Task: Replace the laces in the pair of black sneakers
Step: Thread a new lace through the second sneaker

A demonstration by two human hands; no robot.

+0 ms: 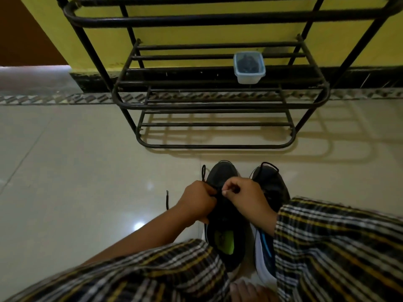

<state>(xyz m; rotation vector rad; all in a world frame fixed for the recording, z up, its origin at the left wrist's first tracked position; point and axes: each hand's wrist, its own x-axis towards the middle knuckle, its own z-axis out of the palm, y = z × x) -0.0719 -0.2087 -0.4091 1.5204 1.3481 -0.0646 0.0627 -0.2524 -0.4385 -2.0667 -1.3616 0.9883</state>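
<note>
i see the two black sneakers side by side on the pale tiled floor point(76, 171), toes toward 12 o'clock, between plaid-clad knees. both hands sit over the left sneaker point(222, 214), the one with the green insole point(225, 238). my left hand point(197, 202) is curled tight on the black lace point(203, 172) at the shoe's 9 o'clock edge; a loop rises toward 12 o'clock and a loose end point(167, 199) trails off at 9 o'clock from the hand. my right hand point(244, 196) pinches the same lace with thumb and forefinger, just at 3 o'clock from the left hand, nearly touching it. the right sneaker point(270, 184) lies at 3 o'clock, with a white and blue side and its own lace looped at the toe. at 12 o'clock stands a black metal rack point(218, 105) holding a clear lidded box point(249, 67). no readable writing or brand shows.
</note>
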